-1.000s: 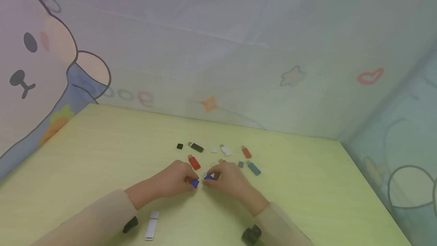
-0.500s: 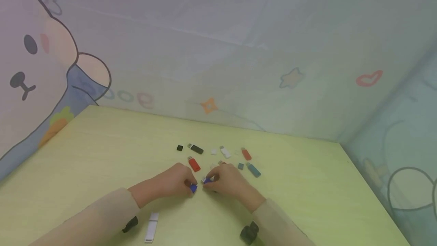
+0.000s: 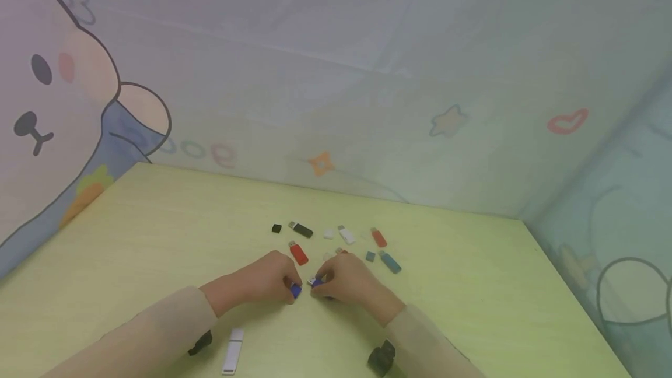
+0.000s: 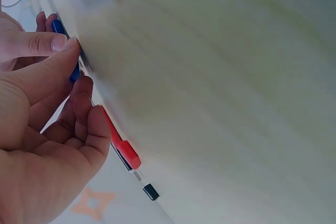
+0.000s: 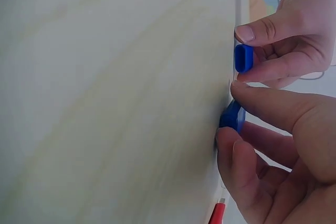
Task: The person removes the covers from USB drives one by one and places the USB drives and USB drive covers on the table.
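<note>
My left hand [image 3: 270,277] pinches a small blue cap [image 3: 296,290] between thumb and fingers. In the right wrist view that cap [image 5: 243,58] shows its hollow opening. Just to the right, my right hand [image 3: 347,279] grips a blue USB stick [image 3: 315,282], whose bare metal plug points left toward the cap. A narrow gap separates cap and plug, both low over the table. Seen from the right wrist, the stick's blue body [image 5: 232,116] is partly covered by the thumb and fingers. Behind the hands lies a red USB stick [image 3: 298,253].
Beyond the hands lie a black stick [image 3: 301,229], a black cap [image 3: 276,228], a white stick [image 3: 346,234], an orange-red stick [image 3: 378,237], a teal stick [image 3: 390,262] and a teal cap [image 3: 370,256]. A capped white stick [image 3: 233,352] lies front left on the table [image 3: 472,296].
Both hands have shifted slightly toward the front edge, still holding the cap and the blue USB stick. The gap between the two has widened a little.
</note>
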